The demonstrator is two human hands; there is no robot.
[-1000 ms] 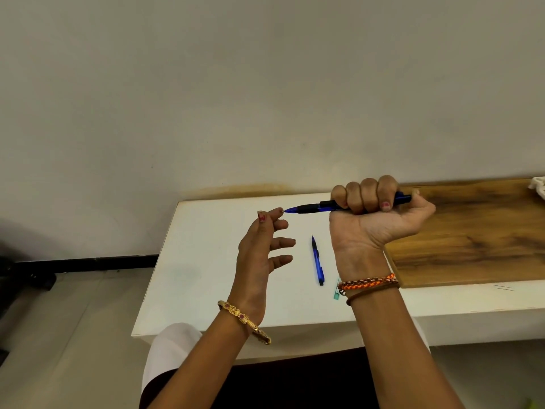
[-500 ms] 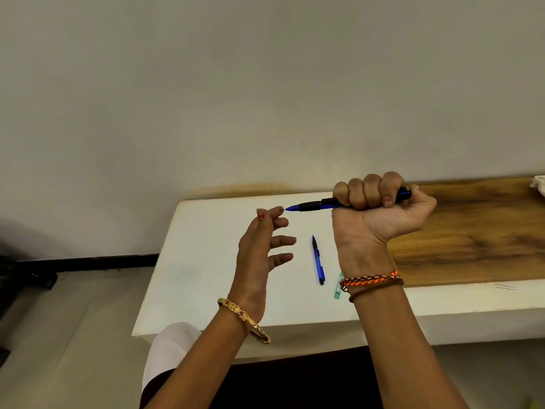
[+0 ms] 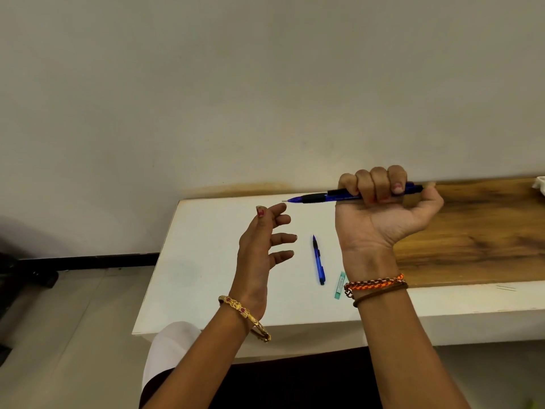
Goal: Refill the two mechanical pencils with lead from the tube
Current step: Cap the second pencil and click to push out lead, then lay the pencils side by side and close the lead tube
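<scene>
White tabletop [image 3: 206, 276] against a plain wall; right hand [image 3: 380, 214] fists one blue mechanical pencil [image 3: 318, 198]; left hand [image 3: 262, 243] spread, empty; second pencil [image 3: 318, 261] and lead tube [image 3: 339, 284] lie between; leads likely brittle, so pinch lightly.

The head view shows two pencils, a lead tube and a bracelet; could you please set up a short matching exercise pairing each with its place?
Things:
1. first pencil
2. second pencil
3. lead tube
4. gold bangle

Places:
A. lying on the white table, between the hands
B. on the left wrist
C. gripped in the right hand
D. lying by the right wrist

Pairs: 1-C, 2-A, 3-D, 4-B
</scene>
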